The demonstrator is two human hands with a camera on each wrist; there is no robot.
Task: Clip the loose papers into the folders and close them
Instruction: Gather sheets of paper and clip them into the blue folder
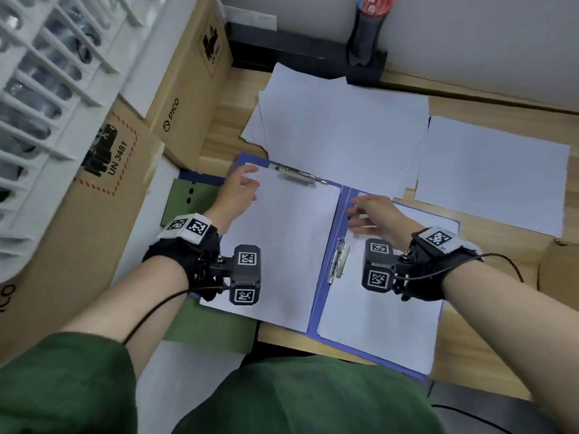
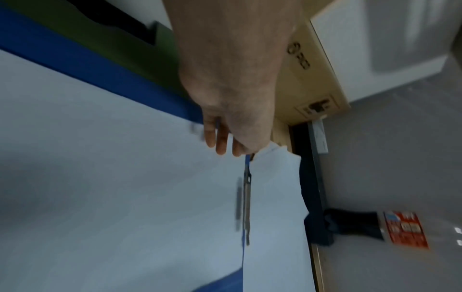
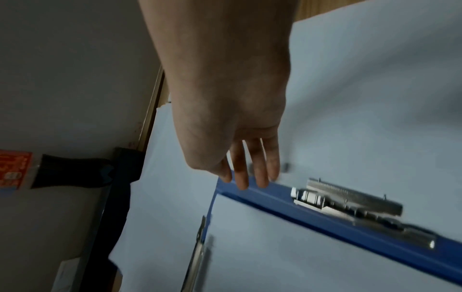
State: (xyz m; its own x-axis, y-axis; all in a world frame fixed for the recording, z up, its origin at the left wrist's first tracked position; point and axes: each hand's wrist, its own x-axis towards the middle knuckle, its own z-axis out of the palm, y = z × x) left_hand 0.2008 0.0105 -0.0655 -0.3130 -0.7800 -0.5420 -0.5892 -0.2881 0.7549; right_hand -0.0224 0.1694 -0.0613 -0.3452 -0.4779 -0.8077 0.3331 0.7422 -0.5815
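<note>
A blue folder (image 1: 316, 308) lies open on the wooden desk, a white sheet (image 1: 282, 245) on its left half and another (image 1: 376, 324) on its right. One metal clip (image 1: 299, 176) sits at the top of the left half, and a second clip (image 1: 338, 261) runs along the spine. My left hand (image 1: 247, 183) rests with relaxed fingers (image 2: 222, 142) at the left sheet's top-left corner. The straight fingers (image 3: 250, 173) of my right hand (image 1: 360, 214) touch the upper spine. Neither hand holds anything. Loose white papers (image 1: 338, 126) lie behind the folder, with more (image 1: 492, 173) to the right.
Two cardboard boxes (image 1: 188, 89) (image 1: 78, 230) stand along the left side. A cola bottle (image 1: 366, 26) stands on a black strip at the back wall. A green board (image 1: 188, 195) lies under the folder's left edge. Bare desk shows at the right front.
</note>
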